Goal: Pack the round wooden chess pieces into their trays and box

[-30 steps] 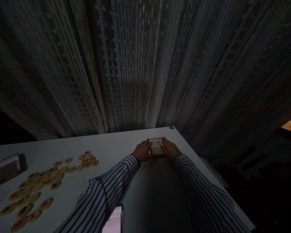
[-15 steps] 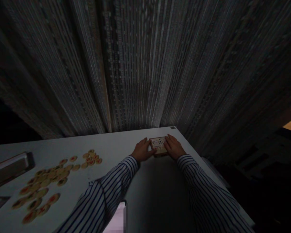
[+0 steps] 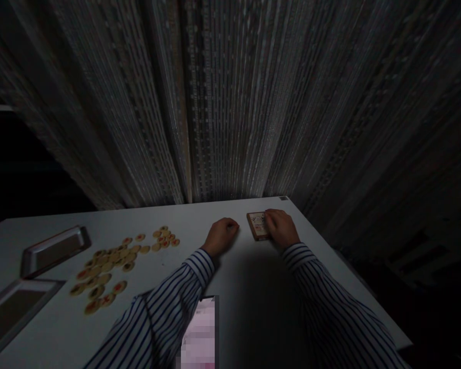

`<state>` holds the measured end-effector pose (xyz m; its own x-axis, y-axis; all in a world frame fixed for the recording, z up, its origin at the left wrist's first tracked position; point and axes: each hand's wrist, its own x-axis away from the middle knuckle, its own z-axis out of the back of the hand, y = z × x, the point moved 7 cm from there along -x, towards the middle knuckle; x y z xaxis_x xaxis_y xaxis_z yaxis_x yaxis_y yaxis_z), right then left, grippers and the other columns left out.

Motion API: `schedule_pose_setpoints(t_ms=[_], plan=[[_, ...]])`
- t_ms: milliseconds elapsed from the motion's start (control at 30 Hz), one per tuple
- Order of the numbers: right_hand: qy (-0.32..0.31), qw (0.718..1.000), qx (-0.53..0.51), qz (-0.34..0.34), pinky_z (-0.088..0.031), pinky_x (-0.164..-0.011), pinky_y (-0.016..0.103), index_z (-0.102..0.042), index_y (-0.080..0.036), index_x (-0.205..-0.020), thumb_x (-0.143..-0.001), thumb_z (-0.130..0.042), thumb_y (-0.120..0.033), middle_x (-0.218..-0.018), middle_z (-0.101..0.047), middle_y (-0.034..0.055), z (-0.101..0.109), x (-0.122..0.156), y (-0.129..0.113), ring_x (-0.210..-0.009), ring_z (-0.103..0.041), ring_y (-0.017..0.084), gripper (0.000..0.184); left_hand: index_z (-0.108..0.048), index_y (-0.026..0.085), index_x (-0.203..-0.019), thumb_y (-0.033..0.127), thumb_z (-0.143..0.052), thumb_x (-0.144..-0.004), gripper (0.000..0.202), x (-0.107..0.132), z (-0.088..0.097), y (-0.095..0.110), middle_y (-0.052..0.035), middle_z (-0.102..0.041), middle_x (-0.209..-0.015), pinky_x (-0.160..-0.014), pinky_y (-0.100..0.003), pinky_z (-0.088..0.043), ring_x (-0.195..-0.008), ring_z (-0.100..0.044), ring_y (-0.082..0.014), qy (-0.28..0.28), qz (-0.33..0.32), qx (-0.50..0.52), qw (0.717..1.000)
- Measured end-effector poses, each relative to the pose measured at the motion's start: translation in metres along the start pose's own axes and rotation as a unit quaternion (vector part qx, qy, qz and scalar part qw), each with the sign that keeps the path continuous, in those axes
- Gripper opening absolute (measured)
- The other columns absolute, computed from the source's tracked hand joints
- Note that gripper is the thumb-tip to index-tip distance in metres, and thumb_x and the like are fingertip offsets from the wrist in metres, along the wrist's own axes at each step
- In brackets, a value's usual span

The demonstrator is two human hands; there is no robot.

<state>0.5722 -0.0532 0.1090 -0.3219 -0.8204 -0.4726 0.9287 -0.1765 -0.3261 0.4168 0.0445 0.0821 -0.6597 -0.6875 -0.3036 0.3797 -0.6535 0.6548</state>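
Note:
On the white table, near its far right corner, lies a small flat wooden-edged box [image 3: 256, 225] with dark printed characters on its pale top. My right hand [image 3: 282, 227] is closed over the box's right edge, its fingers curled and partly hidden. To the left of the box, with a gap between, my left hand [image 3: 219, 237] rests low above the table or on it, fingers curled in a loose fist. Nothing shows in it. Round wooden Chinese chess pieces [image 3: 113, 259], several with red or dark marks, lie scattered to the left.
Two shallow rectangular trays [image 3: 56, 251], the nearer one [image 3: 34, 300] cut by the left frame edge, stand on the table's left. A phone-like object with a blurred pinkish screen [image 3: 200, 333] lies near my left forearm. A striped curtain [image 3: 230, 102] hangs behind the table [image 3: 192, 212].
My left hand has come off the box and curled up; both hands held it before. My right hand stays at its right edge. The view has shifted, showing more of the trays.

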Motion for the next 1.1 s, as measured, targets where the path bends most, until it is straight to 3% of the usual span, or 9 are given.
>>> schedule_pose_setpoints(t_ms=[400,767,967,1100], plan=[[-0.010,0.993,-0.108,0.051,-0.041,-0.080,0.030,-0.061,-0.018,-0.084,-0.084,-0.038,-0.029,-0.087,-0.066,0.0060,-0.012,0.026,-0.073,-0.084,-0.057,0.018,0.025,-0.064,0.014,-0.081,0.033,-0.047,-0.078,0.026,0.046,0.047,-0.017,-0.0056,-0.068,-0.082,-0.075,-0.027,-0.045,-0.078,-0.061,-0.0171,0.032,0.039,0.082,0.995],[-0.047,0.980,-0.170,0.088,-0.044,-0.071,0.028,-0.061,-0.017,-0.085,-0.081,-0.044,-0.023,-0.084,-0.065,0.0065,-0.031,0.049,-0.124,-0.078,-0.058,0.016,0.018,-0.064,0.013,-0.081,0.031,-0.047,-0.077,0.026,0.101,0.061,-0.038,-0.0065,-0.068,-0.079,-0.072,-0.028,-0.047,-0.075,-0.062,-0.0174,0.051,0.070,0.126,0.988],[-0.067,0.976,-0.192,0.084,-0.045,-0.070,0.028,-0.062,-0.016,-0.087,-0.080,-0.045,-0.022,-0.086,-0.066,0.0066,-0.039,0.057,-0.140,-0.076,-0.059,0.016,0.019,-0.064,0.014,-0.084,0.030,-0.046,-0.079,0.024,0.131,0.069,-0.046,-0.0069,-0.068,-0.083,-0.074,-0.028,-0.047,-0.078,-0.062,-0.0171,0.045,0.080,0.101,0.991],[-0.074,0.972,-0.211,0.076,-0.045,-0.069,0.027,-0.062,-0.016,-0.087,-0.080,-0.044,-0.023,-0.085,-0.066,0.0060,-0.046,0.060,-0.150,-0.075,-0.060,0.015,0.020,-0.063,0.014,-0.085,0.027,-0.047,-0.078,0.022,0.150,0.076,-0.053,-0.0082,-0.068,-0.086,-0.077,-0.031,-0.047,-0.083,-0.062,-0.0184,0.050,0.077,0.012,0.996]])
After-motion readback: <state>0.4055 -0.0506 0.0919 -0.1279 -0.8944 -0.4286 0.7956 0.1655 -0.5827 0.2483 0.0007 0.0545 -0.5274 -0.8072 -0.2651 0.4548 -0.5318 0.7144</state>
